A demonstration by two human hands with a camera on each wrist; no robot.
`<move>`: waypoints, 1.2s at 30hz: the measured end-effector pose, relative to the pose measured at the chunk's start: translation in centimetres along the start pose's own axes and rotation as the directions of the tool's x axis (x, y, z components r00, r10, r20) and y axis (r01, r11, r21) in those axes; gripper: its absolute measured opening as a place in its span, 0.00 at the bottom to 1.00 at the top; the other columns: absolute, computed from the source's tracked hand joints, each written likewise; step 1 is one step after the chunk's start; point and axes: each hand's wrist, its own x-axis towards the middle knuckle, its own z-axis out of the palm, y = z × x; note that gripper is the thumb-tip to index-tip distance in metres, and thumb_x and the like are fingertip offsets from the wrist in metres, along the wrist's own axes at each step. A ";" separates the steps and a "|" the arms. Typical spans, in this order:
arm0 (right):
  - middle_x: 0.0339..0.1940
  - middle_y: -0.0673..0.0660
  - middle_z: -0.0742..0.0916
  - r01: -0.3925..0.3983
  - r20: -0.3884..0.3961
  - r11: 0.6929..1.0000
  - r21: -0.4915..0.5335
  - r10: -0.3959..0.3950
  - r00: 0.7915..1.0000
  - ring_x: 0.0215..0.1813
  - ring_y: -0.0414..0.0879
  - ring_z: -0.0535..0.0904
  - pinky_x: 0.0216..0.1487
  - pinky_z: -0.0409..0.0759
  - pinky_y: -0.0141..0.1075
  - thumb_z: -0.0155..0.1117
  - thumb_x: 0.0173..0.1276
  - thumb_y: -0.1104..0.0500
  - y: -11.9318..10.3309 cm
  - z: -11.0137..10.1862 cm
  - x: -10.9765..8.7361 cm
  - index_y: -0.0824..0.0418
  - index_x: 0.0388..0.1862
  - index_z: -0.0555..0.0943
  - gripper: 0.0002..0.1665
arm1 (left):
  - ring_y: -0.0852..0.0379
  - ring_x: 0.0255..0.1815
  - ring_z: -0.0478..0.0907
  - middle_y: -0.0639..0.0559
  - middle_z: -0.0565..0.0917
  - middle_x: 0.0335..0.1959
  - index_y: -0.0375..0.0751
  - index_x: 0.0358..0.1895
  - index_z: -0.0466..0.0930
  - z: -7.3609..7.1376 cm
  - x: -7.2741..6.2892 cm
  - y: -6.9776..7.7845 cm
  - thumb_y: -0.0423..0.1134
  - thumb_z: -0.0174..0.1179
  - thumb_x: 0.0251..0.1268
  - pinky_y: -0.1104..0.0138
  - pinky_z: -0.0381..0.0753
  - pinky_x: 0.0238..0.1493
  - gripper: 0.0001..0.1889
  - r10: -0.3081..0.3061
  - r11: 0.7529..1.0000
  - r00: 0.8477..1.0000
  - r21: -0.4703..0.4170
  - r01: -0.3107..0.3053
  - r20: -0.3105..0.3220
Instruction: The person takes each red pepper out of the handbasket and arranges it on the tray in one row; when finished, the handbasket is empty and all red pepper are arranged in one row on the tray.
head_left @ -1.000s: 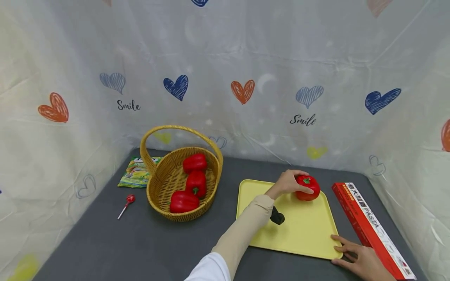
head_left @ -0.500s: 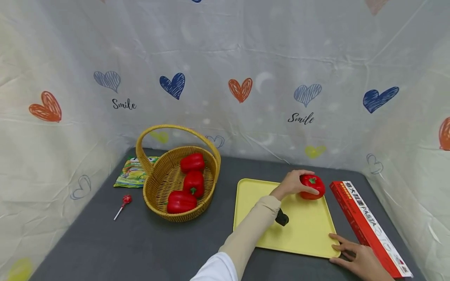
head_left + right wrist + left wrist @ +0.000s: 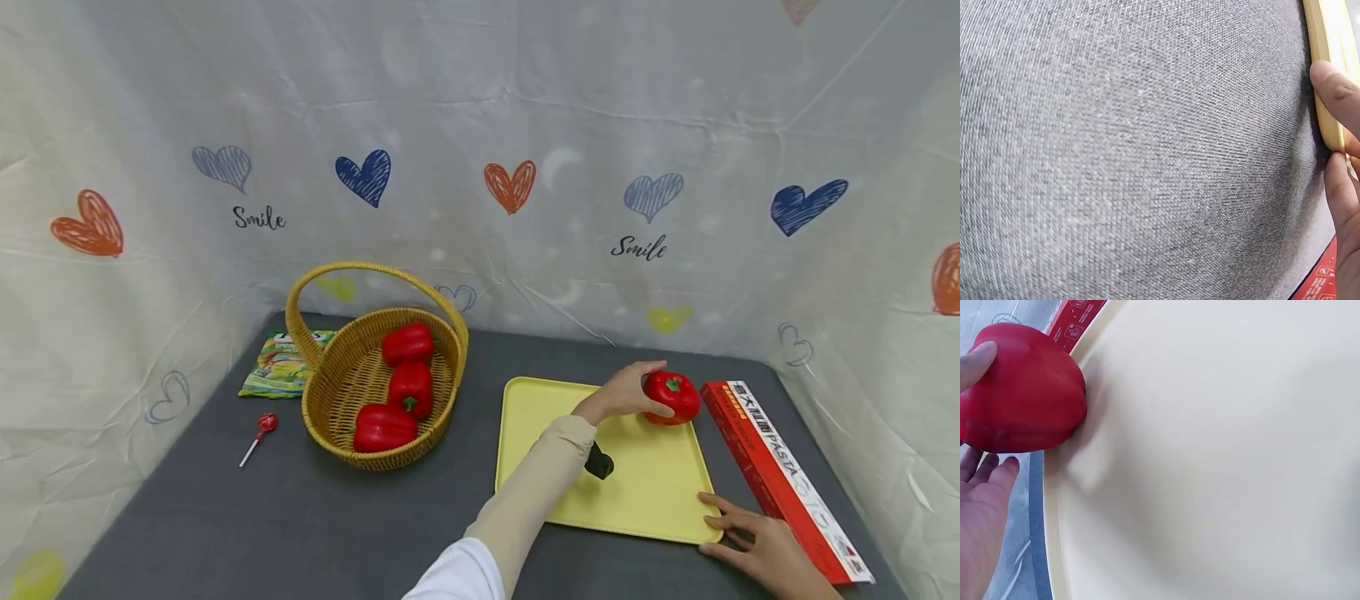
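The left hand [image 3: 624, 392] sits with its thumb along the near side of a red bell pepper [image 3: 678, 398] and its fingers behind it; the left wrist view shows three fingertips close under the pepper, so the span is about as wide as the pepper, though whether they bear firmly on it cannot be told. From these fingers the pepper lies straight ahead, to the right of the palm, its stem facing up, so its axis seems roughly upright. It is at the far right corner of a yellow tray [image 3: 637, 500], overlapping the rim; whether its base touches the tray is unclear. The left hand is plainly the nearer one, its arm crossing the tray. Well apart, the right hand [image 3: 765, 546] pinches the tray's near right corner, thumb on one side and fingers on the other. Just beyond the tray's right rim lies a red pasta box [image 3: 787, 483], its long axis running from far left to near right. Leftward on the grey worktop [image 3: 300, 533] stands a wicker basket [image 3: 348, 379] with three peppers [image 3: 410, 385], then a green packet [image 3: 279, 371] and a lollipop [image 3: 267, 422].
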 end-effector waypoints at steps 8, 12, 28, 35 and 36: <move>0.53 0.63 0.84 -0.027 0.009 1.000 -0.002 0.027 1.000 0.47 0.34 0.81 0.33 0.83 0.29 0.81 0.41 0.47 -0.3 -0.2 0.1 0.64 0.39 0.88 0.29 | 0.62 0.61 0.72 0.54 0.72 0.66 0.48 0.71 0.65 -0.3 0.4 0.1 0.39 0.70 0.57 0.79 0.74 0.48 0.37 0.016 0.999 1.000 0.030 -0.016 -0.004; 0.52 0.63 0.85 -0.009 -0.001 1.000 0.000 0.009 1.000 0.46 0.32 0.81 0.32 0.83 0.28 0.81 0.41 0.46 -0.3 0.0 0.1 0.63 0.38 0.88 0.28 | 0.61 0.62 0.71 0.53 0.71 0.66 0.46 0.72 0.64 -0.2 0.5 0.3 0.38 0.69 0.58 0.79 0.73 0.49 0.37 0.020 0.999 1.000 0.031 -0.020 0.009; 0.51 0.65 0.84 0.020 0.009 1.000 0.023 -0.021 1.000 0.42 0.26 0.79 0.32 0.83 0.28 0.80 0.44 0.47 0.0 0.4 -0.1 0.64 0.44 0.86 0.30 | 0.63 0.63 0.70 0.55 0.71 0.67 0.46 0.71 0.66 0.0 0.4 0.2 0.39 0.71 0.55 0.80 0.72 0.50 0.38 0.023 0.997 1.000 0.070 -0.022 -0.013; 0.53 0.62 0.84 -0.047 0.033 0.999 0.007 0.047 0.998 0.44 0.33 0.81 0.35 0.83 0.31 0.79 0.44 0.44 0.1 0.1 0.0 0.64 0.46 0.86 0.33 | 0.59 0.65 0.69 0.57 0.73 0.65 0.49 0.68 0.70 -1.2 -0.2 0.4 0.41 0.72 0.53 0.75 0.71 0.56 0.36 0.050 0.998 0.995 0.028 -0.048 -0.087; 0.53 0.62 0.84 -0.057 0.028 0.998 0.000 0.057 0.998 0.45 0.33 0.81 0.35 0.83 0.30 0.80 0.43 0.45 0.2 0.0 0.0 0.64 0.44 0.87 0.33 | 0.58 0.64 0.70 0.56 0.74 0.65 0.48 0.67 0.72 -1.5 -0.4 0.6 0.40 0.72 0.54 0.74 0.72 0.56 0.34 0.056 0.998 0.993 -0.015 -0.058 -0.105</move>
